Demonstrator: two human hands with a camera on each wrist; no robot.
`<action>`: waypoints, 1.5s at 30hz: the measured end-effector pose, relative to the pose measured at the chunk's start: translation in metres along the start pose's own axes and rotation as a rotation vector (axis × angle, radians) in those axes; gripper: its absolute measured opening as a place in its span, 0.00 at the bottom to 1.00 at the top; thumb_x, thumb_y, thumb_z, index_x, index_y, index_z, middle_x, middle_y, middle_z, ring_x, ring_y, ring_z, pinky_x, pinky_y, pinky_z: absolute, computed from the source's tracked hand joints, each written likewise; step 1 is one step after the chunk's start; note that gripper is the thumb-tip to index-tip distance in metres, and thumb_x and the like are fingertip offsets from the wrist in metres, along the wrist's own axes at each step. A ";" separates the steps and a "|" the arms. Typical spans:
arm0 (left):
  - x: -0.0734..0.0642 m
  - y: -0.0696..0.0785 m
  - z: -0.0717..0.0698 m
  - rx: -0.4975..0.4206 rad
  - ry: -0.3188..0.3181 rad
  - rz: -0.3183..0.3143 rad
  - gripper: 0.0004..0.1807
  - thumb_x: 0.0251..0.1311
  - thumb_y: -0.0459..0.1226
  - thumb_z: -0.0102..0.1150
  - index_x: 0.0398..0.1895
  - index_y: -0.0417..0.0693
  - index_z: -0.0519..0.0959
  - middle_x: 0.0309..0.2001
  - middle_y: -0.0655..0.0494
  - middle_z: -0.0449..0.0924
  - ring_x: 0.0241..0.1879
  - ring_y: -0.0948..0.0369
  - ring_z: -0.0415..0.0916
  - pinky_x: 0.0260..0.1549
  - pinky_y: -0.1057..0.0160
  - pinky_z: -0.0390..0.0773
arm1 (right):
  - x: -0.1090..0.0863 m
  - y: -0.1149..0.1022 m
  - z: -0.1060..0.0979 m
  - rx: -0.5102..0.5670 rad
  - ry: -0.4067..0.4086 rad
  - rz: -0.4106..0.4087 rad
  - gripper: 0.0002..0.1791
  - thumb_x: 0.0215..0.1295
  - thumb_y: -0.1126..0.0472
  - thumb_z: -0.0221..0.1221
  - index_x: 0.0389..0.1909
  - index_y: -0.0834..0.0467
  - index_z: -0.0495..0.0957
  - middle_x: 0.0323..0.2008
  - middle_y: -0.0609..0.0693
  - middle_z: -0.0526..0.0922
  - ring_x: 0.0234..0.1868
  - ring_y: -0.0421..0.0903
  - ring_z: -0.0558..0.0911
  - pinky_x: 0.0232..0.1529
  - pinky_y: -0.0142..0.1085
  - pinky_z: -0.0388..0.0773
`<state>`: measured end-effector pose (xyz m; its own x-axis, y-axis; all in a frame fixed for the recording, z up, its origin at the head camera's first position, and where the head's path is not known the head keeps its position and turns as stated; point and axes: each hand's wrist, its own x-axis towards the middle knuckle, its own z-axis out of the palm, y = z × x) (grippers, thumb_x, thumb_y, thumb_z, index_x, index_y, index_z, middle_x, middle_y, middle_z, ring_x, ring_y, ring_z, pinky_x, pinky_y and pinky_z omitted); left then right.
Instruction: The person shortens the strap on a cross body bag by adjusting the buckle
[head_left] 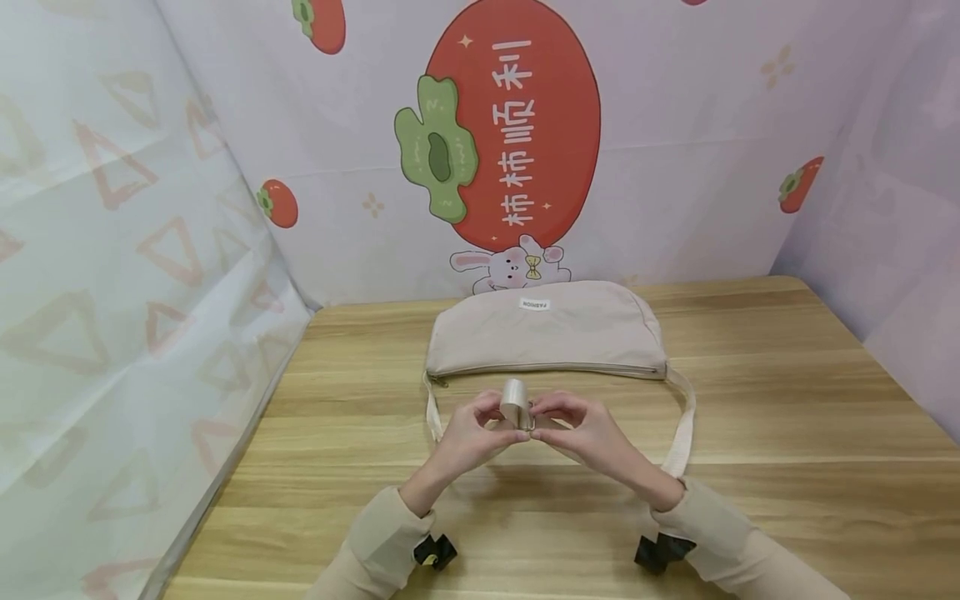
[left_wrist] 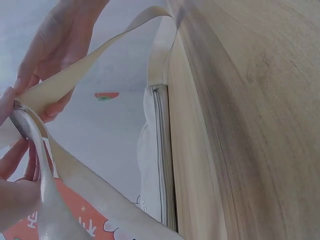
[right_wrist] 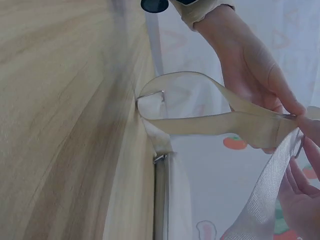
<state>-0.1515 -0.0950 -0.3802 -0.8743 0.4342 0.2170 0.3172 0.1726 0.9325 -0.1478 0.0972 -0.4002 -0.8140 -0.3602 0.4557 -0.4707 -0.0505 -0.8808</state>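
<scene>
A pale beige shoulder bag (head_left: 547,333) lies on the table, its zipper edge facing me. In front of it both hands hold its strap (head_left: 514,393) off the tabletop, where it bends into a small upright loop. My left hand (head_left: 471,433) pinches the strap between thumb and fingers on the left of the loop. Close beside it, my right hand (head_left: 585,427) pinches the strap at a metal buckle (right_wrist: 300,145). Strap lengths (left_wrist: 75,75) hang from the fingers in the left wrist view. Fingers partly cover the buckle.
The wooden table (head_left: 787,400) backs onto a cloth (head_left: 660,167) printed with persimmons and a rabbit. Patterned cloth (head_left: 150,250) also hangs along the left side. A second metal ring (right_wrist: 150,95) sits on the strap near the bag's end.
</scene>
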 end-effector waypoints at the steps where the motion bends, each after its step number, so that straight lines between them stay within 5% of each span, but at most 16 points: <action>1: 0.001 -0.004 0.000 0.008 -0.001 -0.005 0.17 0.45 0.31 0.65 0.42 0.39 0.78 0.42 0.50 0.74 0.43 0.61 0.72 0.44 0.61 0.73 | 0.000 0.000 -0.001 -0.003 -0.006 0.003 0.10 0.50 0.71 0.61 0.35 0.67 0.77 0.39 0.60 0.77 0.46 0.41 0.76 0.47 0.34 0.73; 7: 0.004 -0.009 -0.002 0.080 -0.023 -0.036 0.18 0.45 0.38 0.67 0.42 0.45 0.78 0.42 0.55 0.74 0.40 0.62 0.72 0.41 0.63 0.73 | 0.000 -0.001 -0.004 0.007 -0.034 0.043 0.09 0.50 0.69 0.62 0.34 0.63 0.77 0.41 0.57 0.76 0.44 0.44 0.77 0.46 0.36 0.74; 11: 0.004 -0.006 -0.002 0.095 -0.039 -0.034 0.19 0.44 0.36 0.67 0.42 0.41 0.78 0.42 0.52 0.73 0.41 0.61 0.71 0.42 0.61 0.73 | 0.001 0.001 -0.004 -0.001 -0.047 -0.001 0.09 0.49 0.72 0.62 0.32 0.64 0.76 0.39 0.58 0.77 0.42 0.45 0.77 0.43 0.36 0.75; 20: -0.003 0.021 -0.002 0.115 -0.049 -0.051 0.17 0.44 0.30 0.65 0.40 0.34 0.77 0.41 0.48 0.72 0.40 0.59 0.71 0.41 0.61 0.73 | -0.001 0.001 0.000 -0.057 -0.058 -0.022 0.09 0.48 0.71 0.63 0.32 0.64 0.77 0.41 0.59 0.76 0.45 0.42 0.76 0.45 0.34 0.74; 26: -0.005 0.024 -0.003 0.047 -0.073 -0.075 0.19 0.46 0.27 0.63 0.44 0.31 0.75 0.42 0.46 0.70 0.42 0.59 0.70 0.46 0.53 0.71 | -0.003 0.002 0.003 -0.125 -0.022 -0.047 0.08 0.49 0.71 0.63 0.31 0.60 0.77 0.42 0.56 0.76 0.46 0.40 0.75 0.47 0.31 0.73; 35: -0.004 0.005 -0.005 0.025 -0.065 -0.036 0.22 0.46 0.26 0.62 0.49 0.31 0.73 0.45 0.44 0.71 0.44 0.54 0.71 0.48 0.55 0.71 | -0.003 0.002 0.002 -0.149 -0.002 -0.080 0.08 0.49 0.72 0.62 0.30 0.59 0.77 0.43 0.57 0.76 0.46 0.41 0.75 0.45 0.31 0.74; 45: -0.006 -0.014 -0.008 0.213 0.003 0.005 0.18 0.44 0.38 0.67 0.42 0.44 0.79 0.42 0.58 0.74 0.40 0.61 0.72 0.39 0.66 0.74 | -0.002 -0.005 -0.001 -0.109 0.011 -0.063 0.08 0.48 0.74 0.62 0.29 0.62 0.77 0.43 0.60 0.75 0.45 0.40 0.76 0.45 0.32 0.74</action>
<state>-0.1537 -0.1068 -0.3919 -0.8732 0.4335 0.2227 0.3921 0.3535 0.8493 -0.1441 0.0986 -0.3967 -0.7850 -0.3497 0.5114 -0.5548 0.0294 -0.8315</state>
